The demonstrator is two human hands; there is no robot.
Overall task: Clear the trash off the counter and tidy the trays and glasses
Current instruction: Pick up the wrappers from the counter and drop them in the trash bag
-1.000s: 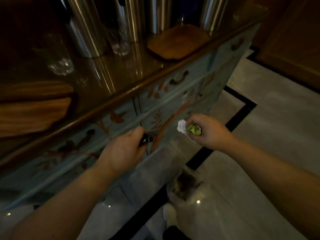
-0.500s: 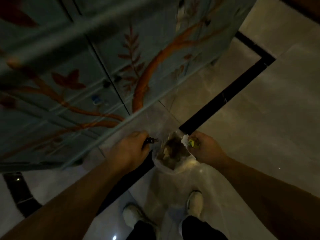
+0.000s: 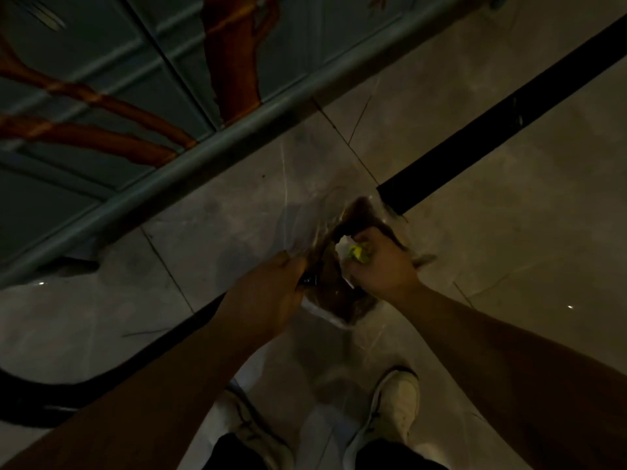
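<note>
A clear plastic trash bag (image 3: pixel 339 300) with brown scraps inside hangs low over the floor between my hands. My left hand (image 3: pixel 271 290) is closed on the bag's left rim and also holds a small dark object (image 3: pixel 309 280). My right hand (image 3: pixel 383 266) is closed on a crumpled green and white wrapper (image 3: pixel 353 253), held at the bag's mouth on its right side. The counter top, trays and glasses are out of view.
The painted blue cabinet front (image 3: pixel 135 79) with orange branches fills the upper left, its base rail running diagonally. Pale floor tiles with a black inlay strip (image 3: pixel 509 106) lie to the right. My two white shoes (image 3: pixel 393 405) stand just below the bag.
The view has tilted further down, away from the counter to the floor. Both hands have dropped to the bag, and my right hand with the wrapper has moved into the bag's mouth.
</note>
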